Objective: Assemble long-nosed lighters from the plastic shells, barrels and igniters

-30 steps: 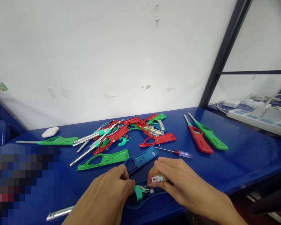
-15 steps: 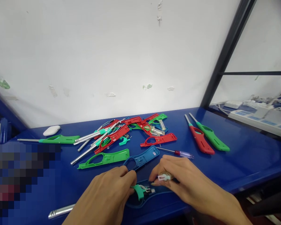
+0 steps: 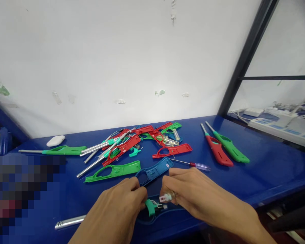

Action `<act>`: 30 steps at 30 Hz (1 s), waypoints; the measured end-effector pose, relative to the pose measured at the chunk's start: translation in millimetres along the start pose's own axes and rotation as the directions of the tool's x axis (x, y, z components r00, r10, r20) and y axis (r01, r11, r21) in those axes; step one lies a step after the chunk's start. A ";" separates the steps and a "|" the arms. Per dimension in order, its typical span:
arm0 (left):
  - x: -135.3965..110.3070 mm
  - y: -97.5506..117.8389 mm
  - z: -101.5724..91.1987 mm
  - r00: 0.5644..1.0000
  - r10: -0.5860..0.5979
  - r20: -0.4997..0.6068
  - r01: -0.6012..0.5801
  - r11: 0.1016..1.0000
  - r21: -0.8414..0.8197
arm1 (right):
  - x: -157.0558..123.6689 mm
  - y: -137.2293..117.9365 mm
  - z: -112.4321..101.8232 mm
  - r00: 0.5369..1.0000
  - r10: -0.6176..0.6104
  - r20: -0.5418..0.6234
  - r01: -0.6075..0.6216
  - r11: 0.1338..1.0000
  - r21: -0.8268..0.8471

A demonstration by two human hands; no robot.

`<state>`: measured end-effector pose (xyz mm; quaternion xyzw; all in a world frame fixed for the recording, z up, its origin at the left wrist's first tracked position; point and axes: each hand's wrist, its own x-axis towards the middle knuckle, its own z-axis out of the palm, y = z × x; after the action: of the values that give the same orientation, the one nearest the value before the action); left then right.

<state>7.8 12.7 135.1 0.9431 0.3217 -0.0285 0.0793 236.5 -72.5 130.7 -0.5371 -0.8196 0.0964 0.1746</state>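
My left hand [image 3: 122, 210] is closed in a pinch on a teal trigger piece [image 3: 150, 207] with thin wires, over a blue lighter shell half [image 3: 165, 217] lying at the table's near edge. My right hand [image 3: 193, 193] pinches a small clear fuel tank with a white label [image 3: 167, 196] just above that shell. A second blue shell half [image 3: 154, 171] lies right behind my fingers. A small red-handled screwdriver [image 3: 193, 165] lies beyond my right hand.
On the blue table [image 3: 269, 169] sits a heap of red and green lighter shells and metal tubes [image 3: 127, 147]. Two whole lighters, red [image 3: 217, 151] and green [image 3: 230, 149], lie at right. A metal tube [image 3: 69, 222] lies near the front left; a white oval object [image 3: 55, 140] sits far left.
My right hand has brought the fuel tank slightly left and down, closer to the teal trigger piece. The left hand has barely moved.
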 end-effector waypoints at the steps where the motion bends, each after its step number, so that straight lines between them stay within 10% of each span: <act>1: -0.1 -1.2 1.4 1.000 0.006 -0.016 -0.007 1.000 -0.001 | 1.3 -0.8 -0.7 1.000 -0.012 0.000 0.012 1.000 -0.016; 30: -18.1 2.4 11.0 0.916 0.315 -0.249 -0.219 0.911 0.350 | -13.0 -9.9 4.4 0.978 0.206 0.009 -0.200 0.937 0.287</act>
<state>-5.0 -1.8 126.5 0.9721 0.1878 0.0750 -0.1185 231.1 -88.2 127.8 -0.5889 -0.7352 0.2259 0.2485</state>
